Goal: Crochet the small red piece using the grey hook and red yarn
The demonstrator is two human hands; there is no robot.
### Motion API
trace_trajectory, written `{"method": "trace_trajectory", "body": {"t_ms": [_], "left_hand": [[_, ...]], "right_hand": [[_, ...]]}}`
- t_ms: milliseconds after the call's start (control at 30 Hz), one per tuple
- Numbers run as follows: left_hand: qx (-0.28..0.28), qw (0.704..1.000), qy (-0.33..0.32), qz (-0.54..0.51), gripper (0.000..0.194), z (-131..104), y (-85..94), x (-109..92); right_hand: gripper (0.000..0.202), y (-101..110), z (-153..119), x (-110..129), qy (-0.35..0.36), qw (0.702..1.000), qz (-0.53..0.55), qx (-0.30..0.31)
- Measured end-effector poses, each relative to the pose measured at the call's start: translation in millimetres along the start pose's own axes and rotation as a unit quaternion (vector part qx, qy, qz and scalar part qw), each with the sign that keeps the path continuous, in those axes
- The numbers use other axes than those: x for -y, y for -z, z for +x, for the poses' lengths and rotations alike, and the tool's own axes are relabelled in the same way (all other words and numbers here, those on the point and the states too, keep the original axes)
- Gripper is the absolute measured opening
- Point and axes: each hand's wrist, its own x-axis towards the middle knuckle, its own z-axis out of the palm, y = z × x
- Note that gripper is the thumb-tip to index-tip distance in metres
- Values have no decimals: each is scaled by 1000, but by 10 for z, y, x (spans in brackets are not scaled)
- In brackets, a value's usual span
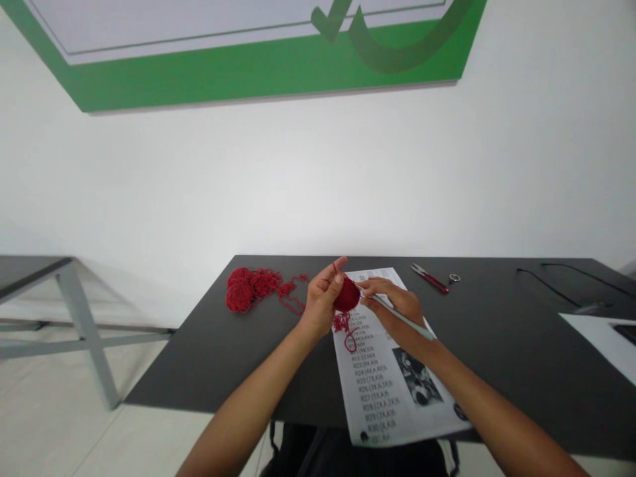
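My left hand (322, 295) pinches a small red crochet piece (347, 295), with its index finger raised and red yarn running over it. In my right hand (395, 306) is a crochet hook (405, 320), its pale handle slanting back over the wrist. The hook's tip meets the edge of the crochet piece, where the fingers partly hide it. Loose red yarn (350, 339) dangles below the piece, over a printed pattern sheet (358, 397). A strand leads left to a red yarn ball (240, 290) on the table.
Red-handled thread snips (430, 278) and a small metal ring (454, 278) lie behind my right hand on the dark table (238, 358). Eyeglasses (589, 308) and a white sheet (596, 338) with a dark object on it are at the right. A white wall stands behind.
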Motion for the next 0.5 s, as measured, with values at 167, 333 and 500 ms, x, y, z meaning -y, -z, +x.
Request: {"method": "trace_trajectory", "body": {"t_ms": [167,333,500], "left_hand": [[40,977,-83,192,63,59,64,-28],[28,944,-137,298,45,51,84,-21],[36,922,-174,345,22,46,100,-28]], "right_hand": [[24,-63,-57,-26,-91,996,4,-6],[31,-121,-111,-19,-123,991,49,-16],[29,-119,-124,89,-142,984,106,-17]]}}
